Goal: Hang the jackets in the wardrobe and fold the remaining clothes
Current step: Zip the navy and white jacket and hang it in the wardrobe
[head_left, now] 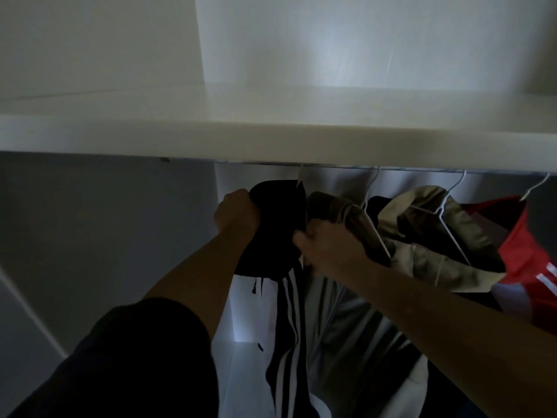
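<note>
**Both hands up at the rail, on the black jacket**

My left hand [238, 213] is a closed fist on the left side of the black jacket with white stripes down its sleeve [272, 224]. My fingers are wrapped into the dark cloth at its hood or collar, so the fabric bunches out to the right of my knuckles.

The jacket hangs just below the front edge of the white wardrobe shelf [271, 137]. Its thin white wire hanger [300, 181] rises to the metal rail [337, 168] under that shelf. The striped part drops straight down between my forearms.

My right hand [328, 245] is on the jacket's right edge. The thumb [301, 238] lies against the black cloth. The other fingers curl under and out of sight, so I cannot tell whether they clamp the cloth or only press it.

An olive-brown jacket [340, 215] touches the back of that hand. To its right along the rail hang a pale beige and khaki jacket [428, 233] and then a red jacket with white stripes [521, 254], each on its own white wire hanger.
</note>
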The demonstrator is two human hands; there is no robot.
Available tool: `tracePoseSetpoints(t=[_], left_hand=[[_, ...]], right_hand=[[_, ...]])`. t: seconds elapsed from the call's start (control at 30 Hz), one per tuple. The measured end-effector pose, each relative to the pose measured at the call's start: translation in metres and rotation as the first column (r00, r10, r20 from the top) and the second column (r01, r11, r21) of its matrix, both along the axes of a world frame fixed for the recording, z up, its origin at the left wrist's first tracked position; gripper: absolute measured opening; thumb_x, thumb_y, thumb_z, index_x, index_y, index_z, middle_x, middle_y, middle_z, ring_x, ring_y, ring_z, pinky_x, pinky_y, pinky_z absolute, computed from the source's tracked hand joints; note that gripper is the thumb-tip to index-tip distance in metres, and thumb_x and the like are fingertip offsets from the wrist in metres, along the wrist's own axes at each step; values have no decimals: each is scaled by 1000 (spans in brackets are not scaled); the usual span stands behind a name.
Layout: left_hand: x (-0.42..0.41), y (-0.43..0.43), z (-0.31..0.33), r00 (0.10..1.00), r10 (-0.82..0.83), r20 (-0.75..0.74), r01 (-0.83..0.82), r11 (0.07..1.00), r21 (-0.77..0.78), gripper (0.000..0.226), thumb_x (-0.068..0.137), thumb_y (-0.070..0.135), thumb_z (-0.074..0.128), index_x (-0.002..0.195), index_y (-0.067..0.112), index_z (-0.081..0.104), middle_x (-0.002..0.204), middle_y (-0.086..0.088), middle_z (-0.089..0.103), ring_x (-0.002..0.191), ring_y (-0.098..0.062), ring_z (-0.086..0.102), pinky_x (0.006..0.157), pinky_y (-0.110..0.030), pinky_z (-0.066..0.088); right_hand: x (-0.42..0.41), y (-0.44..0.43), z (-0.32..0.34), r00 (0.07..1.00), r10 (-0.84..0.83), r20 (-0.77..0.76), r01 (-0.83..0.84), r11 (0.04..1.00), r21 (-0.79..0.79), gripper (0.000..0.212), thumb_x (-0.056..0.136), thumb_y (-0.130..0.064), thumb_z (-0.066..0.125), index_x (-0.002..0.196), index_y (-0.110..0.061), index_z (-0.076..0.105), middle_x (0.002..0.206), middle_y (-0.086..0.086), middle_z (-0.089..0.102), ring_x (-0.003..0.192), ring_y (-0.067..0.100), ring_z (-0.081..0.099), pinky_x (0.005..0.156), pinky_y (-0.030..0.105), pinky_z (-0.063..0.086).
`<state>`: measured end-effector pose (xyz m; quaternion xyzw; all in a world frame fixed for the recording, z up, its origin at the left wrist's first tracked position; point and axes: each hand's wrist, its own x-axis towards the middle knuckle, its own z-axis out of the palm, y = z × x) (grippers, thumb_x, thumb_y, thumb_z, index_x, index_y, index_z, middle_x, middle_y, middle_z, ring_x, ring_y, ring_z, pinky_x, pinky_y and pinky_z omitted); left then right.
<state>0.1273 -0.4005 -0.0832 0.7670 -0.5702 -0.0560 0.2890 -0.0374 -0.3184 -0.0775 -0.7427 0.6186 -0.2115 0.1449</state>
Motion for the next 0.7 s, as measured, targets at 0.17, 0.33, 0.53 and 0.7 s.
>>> tracePoseSetpoints(t=[0.17,0.33,0.53,0.7], left_hand=[[-2,1,2,985,-37,-167,33,999,-29,19,94,6,44,78,6,55,100,-19,64,79,-27,59,65,-31,44],[-5,4,11,782,18,-623,78,989,127,45,94,7,51,136,-3,43,122,-23,58,104,-32,61,82,-42,55],[-40,90,-15,887,-264,-378,201,959,-198,52,93,35,51,136,10,38,126,-11,49,104,-22,53,83,-38,49],[-44,117,-24,986,-165,29,165,986,9,52,91,40,55,128,6,41,121,-15,50,106,-30,51,82,-40,45]], right_hand=[[19,15,-33,996,28,82,-41,987,152,23,96,-21,49,112,-6,53,91,8,63,48,3,48,39,9,34],[15,26,-27,991,110,-74,-97,982,161,38,100,-31,44,129,-7,45,102,12,64,79,23,62,63,26,48],[-52,38,-13,962,-167,-218,146,984,-105,27,97,-36,44,112,-16,53,111,5,54,103,27,57,78,34,45],[-78,38,-25,867,-432,-249,389,898,-204,54,94,-30,47,142,-15,28,143,12,35,128,34,37,96,45,39]])
